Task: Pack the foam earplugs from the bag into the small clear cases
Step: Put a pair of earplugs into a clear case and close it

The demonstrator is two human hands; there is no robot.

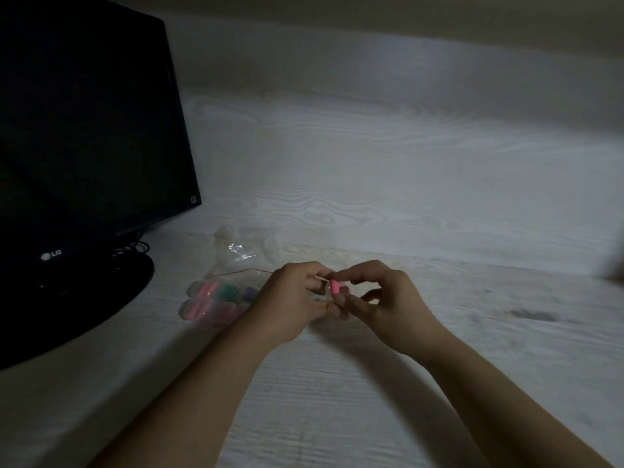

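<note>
The work seems to be in its middle part, as I judge it; several small clear cases (216, 300) already lie in a group on the white table (405, 184), just in front of the monitor (87, 136) base and to its right side, and pink, green and purple plugs show through their walls, so these ones look filled.

The plastic bag (236, 255) lies behind this group, also right of the monitor base, with its red seal line visible; how many plugs remain inside I cannot tell, because the picture is dark.

Further right from the monitor, both hands meet above the table; the right hand (385, 298) pinches a pink earplug (335, 287) between its curled fingers and thumb; the left hand (293, 298) is curled too and seems to hold a clear case against the plug, but this case is nearly invisible between the fingers, so I say it only as a guess.

What remains, in my judgement: to seat this plug, to close the case, and to put it with the others.
</note>
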